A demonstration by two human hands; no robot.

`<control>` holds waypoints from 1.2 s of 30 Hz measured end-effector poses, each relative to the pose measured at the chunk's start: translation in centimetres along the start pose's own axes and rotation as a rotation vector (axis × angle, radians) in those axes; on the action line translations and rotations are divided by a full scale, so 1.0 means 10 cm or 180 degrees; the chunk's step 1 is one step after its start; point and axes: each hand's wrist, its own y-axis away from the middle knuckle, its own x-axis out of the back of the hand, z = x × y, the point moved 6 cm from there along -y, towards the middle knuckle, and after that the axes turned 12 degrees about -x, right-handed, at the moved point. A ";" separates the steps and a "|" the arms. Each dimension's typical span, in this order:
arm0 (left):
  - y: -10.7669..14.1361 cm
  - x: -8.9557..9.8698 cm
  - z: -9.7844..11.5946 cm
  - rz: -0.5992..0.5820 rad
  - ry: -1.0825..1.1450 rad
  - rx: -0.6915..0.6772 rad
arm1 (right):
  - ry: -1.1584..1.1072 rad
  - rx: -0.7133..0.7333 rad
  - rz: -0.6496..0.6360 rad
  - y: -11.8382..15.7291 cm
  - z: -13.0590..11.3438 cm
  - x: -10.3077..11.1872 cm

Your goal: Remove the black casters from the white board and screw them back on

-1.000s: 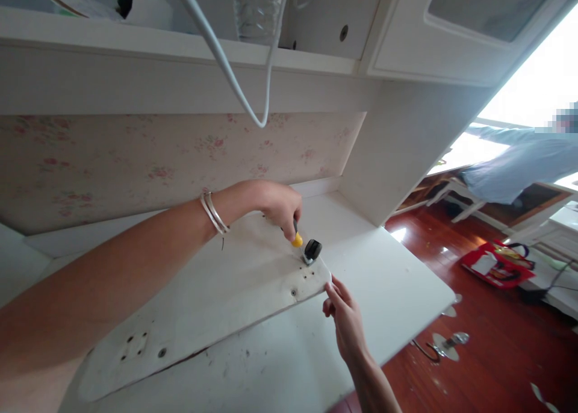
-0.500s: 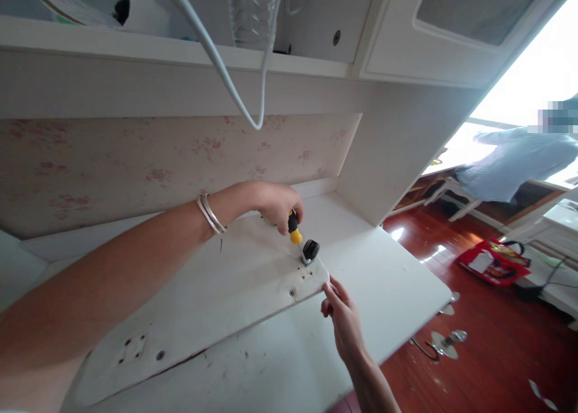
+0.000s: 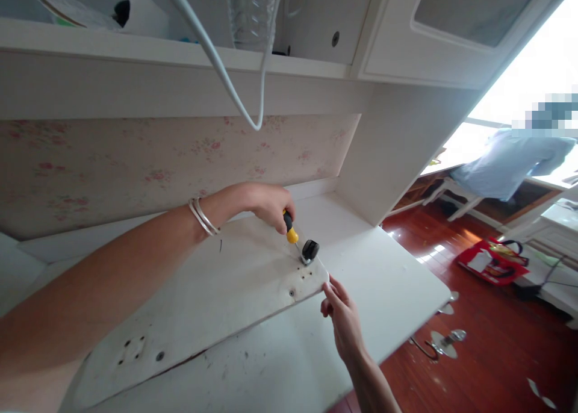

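Observation:
My left hand point(image 3: 270, 206), with bracelets at its wrist, is closed around the handle of a black and yellow screwdriver point(image 3: 292, 236). The shaft slants down to the metal base of a black caster wheel point(image 3: 310, 250), which sits at the right end of a white board point(image 3: 226, 280). Exactly where the tip rests is too small to tell. My right hand point(image 3: 345, 316) pinches the board's near right corner between thumb and fingers. Screw holes and a round fitting point(image 3: 292, 292) show beside the caster, and similar holes mark the board's left end.
Beneath the board is a white desktop point(image 3: 379, 280). A shelf point(image 3: 180, 46) hangs above it, with a white cable point(image 3: 226, 76) looping down. Metal-based fittings point(image 3: 445, 344) and a red bag point(image 3: 492, 261) are on the wooden floor. A person in light blue point(image 3: 497, 163) is at the far right.
My left hand and the screwdriver handle have shifted slightly left, tilting the screwdriver more. My right hand and the board stay put. The person at the far right has moved a little left.

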 end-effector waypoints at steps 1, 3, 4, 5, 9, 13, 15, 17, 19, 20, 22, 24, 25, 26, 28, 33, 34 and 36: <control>0.00 0.01 0.01 0.0022 0.0001 -0.0004 | -0.0001 -0.0003 0.0000 0.00 0.00 0.00; 0.02 0.04 0.03 0.0063 0.0002 -0.0010 | -0.0010 -0.0008 0.0000 0.00 0.00 0.00; 0.02 0.05 0.04 0.0078 0.0009 -0.0016 | -0.0019 -0.0009 0.0000 0.00 0.01 0.01; 0.03 0.06 0.05 0.0091 0.0020 -0.0026 | -0.0029 -0.0011 -0.0001 0.00 0.01 0.01; 0.02 0.07 0.07 0.0126 0.0029 -0.0091 | -0.0038 -0.0032 -0.0019 0.00 0.02 0.01; -0.02 0.05 0.06 0.0164 -0.0018 -0.0108 | -0.0004 -0.0036 -0.0076 0.02 0.01 0.00; -0.03 0.05 0.06 0.0182 -0.0028 -0.0094 | 0.0009 -0.0020 -0.0086 0.02 0.01 -0.01; -0.04 0.04 0.06 0.0181 -0.0007 -0.0093 | 0.0007 -0.0008 -0.0081 0.02 0.00 -0.01; -0.04 0.04 0.07 0.0164 0.0019 -0.0113 | -0.0001 -0.0008 -0.0066 0.01 0.00 -0.01; -0.04 0.04 0.07 0.0155 0.0025 -0.0121 | 0.0000 -0.0008 -0.0061 0.02 0.00 -0.01; -0.04 0.04 0.08 0.0152 0.0038 -0.0140 | 0.0007 -0.0010 -0.0053 0.02 -0.01 -0.01; -0.04 0.04 0.09 0.0153 0.0050 -0.0146 | 0.0020 -0.0018 -0.0052 0.03 -0.01 -0.01; -0.04 0.04 0.09 0.0150 0.0056 -0.0145 | 0.0024 -0.0025 -0.0047 0.03 -0.01 0.00; -0.05 0.04 0.10 0.0146 0.0057 -0.0143 | 0.0025 -0.0031 -0.0041 0.03 0.00 0.00; -0.05 0.04 0.11 0.0134 0.0047 -0.0116 | 0.0020 -0.0042 -0.0031 0.03 0.00 0.00; -0.04 0.06 0.15 0.0122 0.0119 -0.0057 | 0.0049 -0.0021 -0.0048 0.02 0.00 0.00; -0.03 0.07 0.16 0.0131 0.0151 -0.0046 | 0.0059 -0.0015 -0.0053 0.02 0.00 0.00; -0.02 0.08 0.18 0.0146 0.0203 -0.0020 | 0.0065 -0.0020 -0.0061 0.02 0.00 0.00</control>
